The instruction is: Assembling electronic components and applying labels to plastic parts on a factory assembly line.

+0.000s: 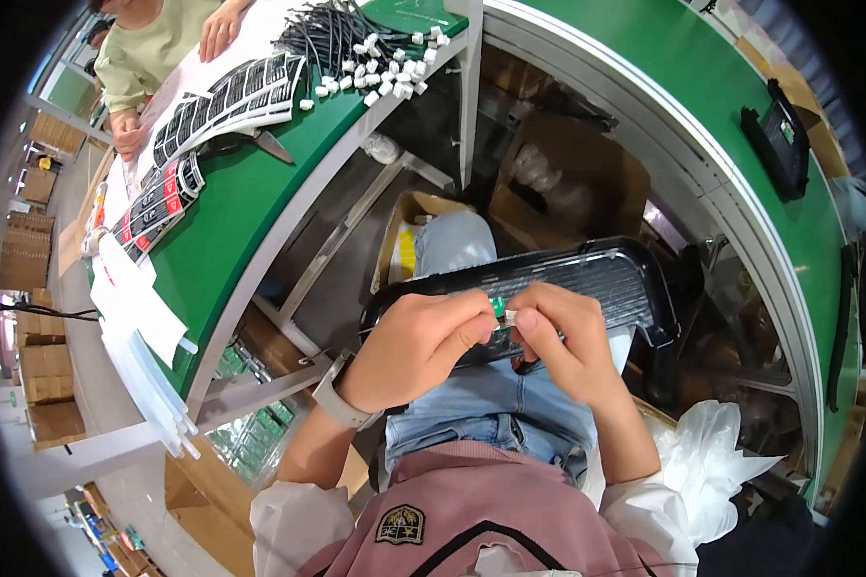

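Note:
Over my lap, my left hand point(419, 348) is closed in a pinch on a small green circuit board point(497, 307), mostly hidden by the fingers. Close against it, my right hand point(570, 344) pinches a small white connector point(510, 316). The two parts meet or nearly meet between my fingertips; whether they are joined I cannot tell. Part of a dark cable point(524, 365) shows under the right hand. Across my thighs, beneath both hands, lies a long black plastic housing point(611, 284) with a ribbed inner face and raised rim.
On the green table point(260, 192) at left lie black cables with white connectors point(385, 72), printed label sheets point(231, 96) and a blade point(274, 146). A person point(154, 58) sits across it. Another green table point(722, 106) at right bears a black housing point(777, 139). Cardboard boxes point(573, 173) stand below.

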